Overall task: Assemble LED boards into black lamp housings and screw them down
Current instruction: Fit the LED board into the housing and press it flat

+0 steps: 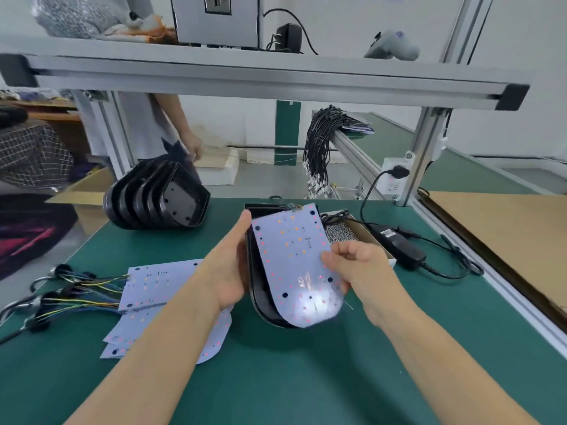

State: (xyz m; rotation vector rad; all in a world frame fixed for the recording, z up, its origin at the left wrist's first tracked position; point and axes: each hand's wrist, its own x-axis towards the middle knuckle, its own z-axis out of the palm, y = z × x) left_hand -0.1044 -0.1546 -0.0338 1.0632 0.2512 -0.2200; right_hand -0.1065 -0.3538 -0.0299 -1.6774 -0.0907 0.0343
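Note:
A white LED board (291, 259) dotted with small LEDs lies tilted over a black lamp housing (256, 289) at the middle of the green mat. My left hand (230, 265) grips the housing's left wall, thumb up along its edge. My right hand (352, 265) pinches the board's right edge. The housing's inside is mostly hidden by the board. More LED boards (153, 289) with coloured wires lie stacked to the left. A nested stack of black housings (159, 197) rests at the back left.
A cardboard box of small screws (340, 233) sits just right of the housing, beside a black power adapter (399, 243) with its cable. A bundle of black cables (322, 142) hangs behind. Another person stands at the back left. A shelf frame spans overhead.

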